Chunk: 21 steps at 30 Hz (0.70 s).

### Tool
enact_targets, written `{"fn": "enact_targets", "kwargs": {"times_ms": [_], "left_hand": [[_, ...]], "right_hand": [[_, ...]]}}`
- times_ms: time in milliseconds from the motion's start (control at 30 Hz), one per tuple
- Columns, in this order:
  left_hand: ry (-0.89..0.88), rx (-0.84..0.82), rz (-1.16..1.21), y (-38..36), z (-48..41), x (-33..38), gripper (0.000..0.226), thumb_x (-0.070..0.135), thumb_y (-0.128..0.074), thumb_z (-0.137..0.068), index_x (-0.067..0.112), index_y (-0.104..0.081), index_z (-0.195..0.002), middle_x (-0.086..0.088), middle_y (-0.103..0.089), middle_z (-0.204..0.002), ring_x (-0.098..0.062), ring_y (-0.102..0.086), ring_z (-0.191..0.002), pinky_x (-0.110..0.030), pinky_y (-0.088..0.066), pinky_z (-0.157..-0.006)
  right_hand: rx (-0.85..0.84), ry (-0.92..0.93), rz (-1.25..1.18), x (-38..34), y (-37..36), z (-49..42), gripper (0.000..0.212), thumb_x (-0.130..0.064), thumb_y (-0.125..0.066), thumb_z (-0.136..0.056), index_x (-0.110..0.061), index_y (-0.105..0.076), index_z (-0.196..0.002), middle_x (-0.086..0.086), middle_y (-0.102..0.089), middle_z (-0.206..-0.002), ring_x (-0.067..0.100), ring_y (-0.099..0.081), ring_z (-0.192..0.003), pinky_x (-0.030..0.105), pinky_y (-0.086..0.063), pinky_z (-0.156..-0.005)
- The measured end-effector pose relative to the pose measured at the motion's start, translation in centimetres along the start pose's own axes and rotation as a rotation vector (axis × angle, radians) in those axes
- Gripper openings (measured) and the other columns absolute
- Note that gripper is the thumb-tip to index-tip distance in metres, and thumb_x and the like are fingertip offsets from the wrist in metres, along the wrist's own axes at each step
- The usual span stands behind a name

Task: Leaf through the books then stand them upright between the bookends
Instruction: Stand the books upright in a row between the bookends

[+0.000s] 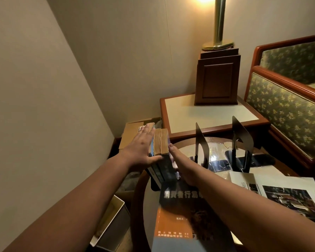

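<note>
Beyond the flat orange book (171,224), the left hand (142,148) and right hand (180,160), both flat-palmed, squeeze upright books (161,142) left of the 2 bookends (201,142); uneven pressure could let middle volumes slip.

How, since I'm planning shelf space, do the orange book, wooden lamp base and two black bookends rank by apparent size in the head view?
1. orange book, though nearest the camera
2. wooden lamp base
3. left bookend and right bookend, alike
</note>
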<state>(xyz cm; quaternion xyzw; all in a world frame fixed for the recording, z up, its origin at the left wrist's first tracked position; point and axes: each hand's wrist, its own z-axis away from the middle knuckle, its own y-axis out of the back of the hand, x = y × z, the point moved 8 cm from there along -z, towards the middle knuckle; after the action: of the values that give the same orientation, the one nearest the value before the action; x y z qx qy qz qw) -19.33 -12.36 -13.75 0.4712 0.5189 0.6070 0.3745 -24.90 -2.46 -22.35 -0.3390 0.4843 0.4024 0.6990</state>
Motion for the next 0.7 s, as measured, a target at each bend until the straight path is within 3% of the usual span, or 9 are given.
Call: {"fn": "enact_targets", "kwargs": {"times_ms": [100, 200, 333, 533, 700], "left_hand": [[0.01, -0.033, 0.002, 0.1, 0.0, -0.1, 0.111, 0.066, -0.059, -0.08, 0.021, 0.009, -0.154, 0.001, 0.02, -0.161, -0.018, 0.019, -0.146, -0.035, 0.004, -0.114], [-0.009, -0.07, -0.077, 0.2, -0.8, 0.0, 0.109, 0.069, -0.058, -0.079, 0.022, 0.005, -0.155, -0.001, 0.016, -0.162, -0.021, 0.016, -0.148, -0.038, 0.003, -0.117], [-0.054, -0.098, -0.249, 0.0, -2.5, 0.4, 0.106, 0.066, -0.059, -0.081, 0.018, 0.0, -0.155, -0.005, 0.008, -0.163, -0.022, 0.012, -0.149, -0.041, 0.007, -0.117], [-0.079, -0.129, -0.231, -0.1, -2.5, 1.6, 0.104, 0.071, -0.056, -0.08, 0.014, -0.01, -0.155, -0.003, -0.004, -0.163, -0.024, 0.012, -0.149, -0.045, 0.001, -0.119], [-0.129, -0.06, -0.312, -0.1, -2.1, 2.5, 0.09, 0.059, -0.056, -0.086, 0.017, -0.015, -0.155, -0.003, -0.009, -0.163, -0.025, 0.01, -0.149, -0.04, 0.005, -0.117]], "right_hand": [[-0.015, -0.015, 0.003, 0.0, -0.3, -0.2, 0.062, -0.061, -0.019, -0.1, -0.028, -0.02, -0.153, 0.009, -0.03, -0.149, 0.024, -0.034, -0.125, 0.039, -0.033, -0.093], [-0.002, -0.009, -0.01, -0.3, -0.1, -0.3, 0.061, -0.058, -0.018, -0.102, -0.025, -0.02, -0.153, 0.004, -0.032, -0.139, 0.025, -0.031, -0.132, 0.039, -0.031, -0.097], [-0.007, 0.012, -0.008, -0.3, -0.1, -0.8, 0.062, -0.061, -0.019, -0.1, -0.028, -0.02, -0.152, 0.006, -0.032, -0.145, 0.017, -0.033, -0.12, 0.04, -0.035, -0.101], [0.016, 0.03, 0.0, 0.3, 0.5, -0.7, 0.06, -0.059, -0.02, -0.101, -0.03, -0.018, -0.154, 0.006, -0.021, -0.16, 0.031, -0.021, -0.145, 0.044, -0.028, -0.105], [0.005, 0.037, -0.012, 0.1, 0.6, -0.2, 0.057, -0.056, -0.019, -0.102, -0.03, -0.018, -0.153, 0.007, -0.023, -0.159, 0.024, -0.026, -0.14, 0.036, -0.028, -0.097]]}}
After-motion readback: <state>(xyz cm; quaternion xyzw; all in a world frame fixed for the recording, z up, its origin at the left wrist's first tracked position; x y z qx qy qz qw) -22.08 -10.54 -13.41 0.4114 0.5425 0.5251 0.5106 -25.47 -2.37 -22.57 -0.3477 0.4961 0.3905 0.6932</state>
